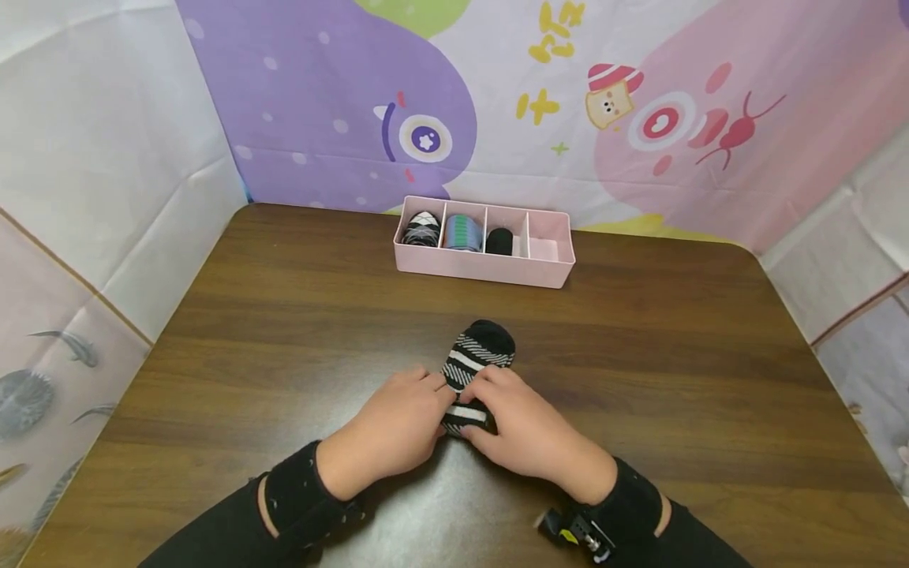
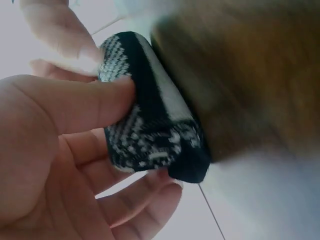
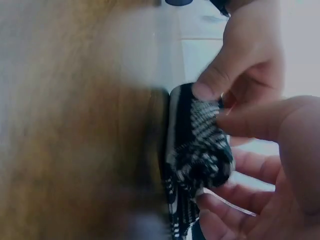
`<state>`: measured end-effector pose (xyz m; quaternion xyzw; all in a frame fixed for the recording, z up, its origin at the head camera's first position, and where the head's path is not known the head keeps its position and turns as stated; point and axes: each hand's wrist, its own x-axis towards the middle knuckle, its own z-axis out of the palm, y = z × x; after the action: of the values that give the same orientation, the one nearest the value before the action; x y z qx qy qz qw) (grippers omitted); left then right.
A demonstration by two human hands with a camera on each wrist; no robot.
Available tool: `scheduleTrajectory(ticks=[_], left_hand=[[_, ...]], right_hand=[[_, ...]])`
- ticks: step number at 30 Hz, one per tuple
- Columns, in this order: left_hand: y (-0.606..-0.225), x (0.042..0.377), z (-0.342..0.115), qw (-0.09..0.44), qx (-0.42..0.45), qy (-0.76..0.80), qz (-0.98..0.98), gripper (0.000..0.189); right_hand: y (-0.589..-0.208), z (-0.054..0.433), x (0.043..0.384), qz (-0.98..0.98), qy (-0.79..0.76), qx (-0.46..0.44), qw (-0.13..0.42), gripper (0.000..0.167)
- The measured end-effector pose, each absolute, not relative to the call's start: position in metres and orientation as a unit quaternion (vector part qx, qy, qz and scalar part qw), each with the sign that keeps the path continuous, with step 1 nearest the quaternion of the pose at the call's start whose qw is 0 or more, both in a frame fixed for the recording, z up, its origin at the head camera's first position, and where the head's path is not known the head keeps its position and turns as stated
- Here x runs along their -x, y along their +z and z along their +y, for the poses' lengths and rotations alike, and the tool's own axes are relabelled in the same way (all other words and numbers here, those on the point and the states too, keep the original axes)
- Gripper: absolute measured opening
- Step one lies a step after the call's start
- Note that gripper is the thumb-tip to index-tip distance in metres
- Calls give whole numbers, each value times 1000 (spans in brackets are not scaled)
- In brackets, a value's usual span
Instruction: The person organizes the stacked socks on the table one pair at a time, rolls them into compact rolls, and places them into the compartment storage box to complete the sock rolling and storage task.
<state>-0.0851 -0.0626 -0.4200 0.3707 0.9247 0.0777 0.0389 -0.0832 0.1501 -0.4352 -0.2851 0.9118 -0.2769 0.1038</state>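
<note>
A black sock (image 1: 490, 339) with white and grey stripes lies on the table in front of me, its far end flat and its near end rolled up. My left hand (image 1: 401, 414) holds the left side of the roll. From the right, my right hand (image 1: 529, 426) grips the other side. In the left wrist view, the left thumb presses on top of the rolled sock (image 2: 150, 85), with fingers curled beneath. The right wrist view shows the coiled end of the roll (image 3: 202, 162) between the right thumb and fingers, and the flat part runs out below.
At the back of the wooden table (image 1: 284, 315) stands a pink divided box (image 1: 483, 270). Its compartments hold a black-and-white patterned roll (image 1: 422, 229), a blue and green striped roll (image 1: 463, 233) and a black roll (image 1: 499, 241). A printed cloth (image 1: 497, 102) hangs behind.
</note>
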Motion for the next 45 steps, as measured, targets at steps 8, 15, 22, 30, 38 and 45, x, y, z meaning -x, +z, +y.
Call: scheduleTrajectory(ticks=[8,15,22,30,38,45], left_hand=[[-421,89,-59,60,-383,111,915,22],[-422,92,-59,76,-379,149,910,23],[-425,93,-59,105,-359,179,910,9],[-417,93,-63,130,-384,147,902,42],[-416,96,-67,137,-389,145,899,46],[-419,97,-69,144,-364,195,900,22]], right_hand=[[-435,153,82,923,-225,306,58,36],[-434,154,83,926,-184,325,57,35],[-430,155,82,926,-189,318,79,33],[-435,154,86,918,-243,281,136,29],[-445,160,98,878,-384,189,212,15],[-443,159,97,898,-348,227,143,6]])
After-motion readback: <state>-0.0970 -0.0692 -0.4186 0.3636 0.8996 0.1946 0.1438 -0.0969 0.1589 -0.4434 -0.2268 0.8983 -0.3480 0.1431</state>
